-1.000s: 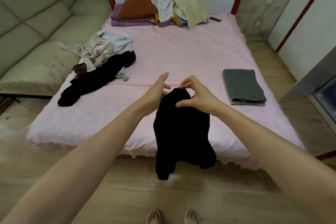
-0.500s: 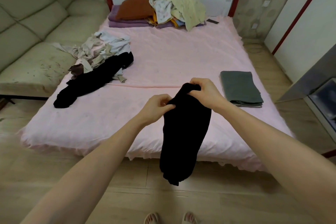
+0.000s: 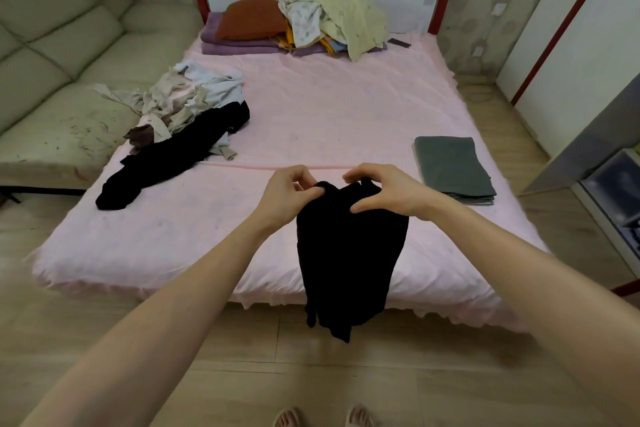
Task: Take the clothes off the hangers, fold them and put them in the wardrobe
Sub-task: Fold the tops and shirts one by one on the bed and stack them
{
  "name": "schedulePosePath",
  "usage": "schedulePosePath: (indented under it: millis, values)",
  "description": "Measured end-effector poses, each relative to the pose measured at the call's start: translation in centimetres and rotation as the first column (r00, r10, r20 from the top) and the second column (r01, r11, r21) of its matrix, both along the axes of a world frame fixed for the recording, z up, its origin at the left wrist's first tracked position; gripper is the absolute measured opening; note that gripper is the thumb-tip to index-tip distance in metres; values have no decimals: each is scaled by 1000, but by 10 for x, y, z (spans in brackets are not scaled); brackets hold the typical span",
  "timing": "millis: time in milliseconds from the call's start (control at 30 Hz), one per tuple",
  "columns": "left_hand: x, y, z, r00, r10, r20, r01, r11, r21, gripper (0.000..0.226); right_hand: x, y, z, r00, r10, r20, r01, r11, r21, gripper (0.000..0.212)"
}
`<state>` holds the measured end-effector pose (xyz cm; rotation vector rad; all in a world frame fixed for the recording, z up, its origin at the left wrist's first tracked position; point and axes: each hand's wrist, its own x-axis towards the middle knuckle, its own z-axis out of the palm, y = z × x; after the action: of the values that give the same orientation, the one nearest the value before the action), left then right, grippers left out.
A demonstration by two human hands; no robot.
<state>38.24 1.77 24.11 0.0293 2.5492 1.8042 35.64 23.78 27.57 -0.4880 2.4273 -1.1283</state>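
A black garment [image 3: 349, 253] hangs in the air over the near edge of the pink bed [image 3: 329, 114]. My left hand [image 3: 289, 192] pinches its top edge on the left. My right hand [image 3: 384, 189] grips the top edge on the right, fingers curled over the cloth. The two hands are close together. A folded grey garment [image 3: 452, 166] lies on the bed's right side. A loose pile of beige, pale blue and black clothes [image 3: 180, 121] lies on the bed's left side. No hanger is visible.
At the headboard lie an orange pillow [image 3: 251, 19] and a heap of light clothes [image 3: 339, 19]. A worn green sofa [image 3: 59, 80] stands on the left. The white wardrobe [image 3: 581, 45] and an open storage unit [image 3: 616, 184] are on the right. My feet show at the bottom.
Both hands have shifted their hold along the top of the black garment and now sit level and close together. The garment hangs wider than half a second ago.
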Motion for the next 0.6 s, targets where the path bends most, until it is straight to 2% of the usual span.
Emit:
schedulePosePath:
  millis: [67,233,300,400,500,533,600]
  values:
    - [1,8,4,1000,5,-7,-5,1000,-14,17,4,-6,-2,1000,-10,-22,10,1000,6,53]
    - [-2,27,17,989,110,-95,-122,985,-123,31,10,-21,-10,944,-203,-260,193,979,-64,17]
    - [-2,28,19,990,92,-102,-106,985,-137,36,10,-20,-9,909,-234,-345,221,972,-77,15]
    - [3,27,24,997,-17,-77,11,997,-80,32,9,-21,-5,887,-233,-398,200,972,-125,25]
    - [9,15,26,972,-234,8,234,972,-5,37,5,-21,1,877,-249,-410,220,968,-116,27]
    - [8,8,21,951,-307,36,308,951,-30,38,4,-21,3,876,-249,-413,222,968,-113,29]
    - [7,-3,5,907,-409,96,420,888,-187,30,3,-21,5,870,-246,-426,223,969,-105,30]
